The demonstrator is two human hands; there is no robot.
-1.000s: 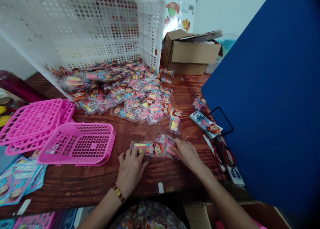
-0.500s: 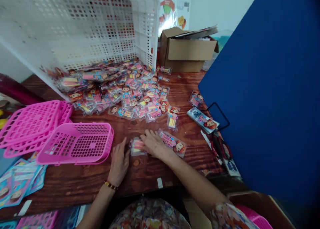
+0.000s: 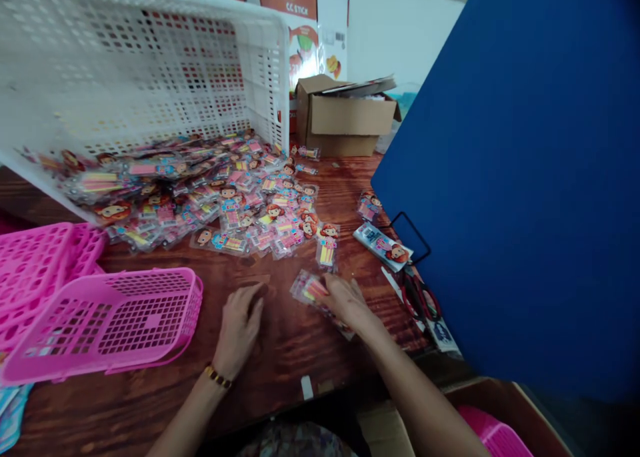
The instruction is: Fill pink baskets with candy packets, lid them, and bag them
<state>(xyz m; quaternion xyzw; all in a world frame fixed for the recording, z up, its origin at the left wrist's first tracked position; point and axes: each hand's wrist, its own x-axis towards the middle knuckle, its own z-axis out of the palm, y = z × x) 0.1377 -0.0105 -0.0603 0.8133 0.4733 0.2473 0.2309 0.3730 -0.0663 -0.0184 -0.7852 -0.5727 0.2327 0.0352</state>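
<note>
My right hand (image 3: 347, 302) has its fingers closed over a few small clear plastic packets (image 3: 309, 288) near the table's front. The packets hold yellow and pink sticks and a printed cartoon figure; part of them is hidden under the hand. My left hand (image 3: 239, 324), with a bracelet at the wrist, rests on the wood, thumb and fingers apart and nothing in it. To its left lies an open pink plastic basket (image 3: 153, 322). A large heap of similar packets (image 3: 233, 200) spills from a tipped white crate (image 3: 273, 77) beyond both hands.
Pink perforated baskets (image 3: 37, 260) lie stacked at far left. On the right are a stack of printed cards (image 3: 383, 245), scissors (image 3: 420, 297) and a big blue panel (image 3: 500, 177). A cardboard box (image 3: 350, 116) stands at the back. Below the table edge sits another pink basket (image 3: 495, 434).
My right hand has shifted right with the packets, drawing them away from my left hand. My left hand stays on the table. The view has turned slightly right.
</note>
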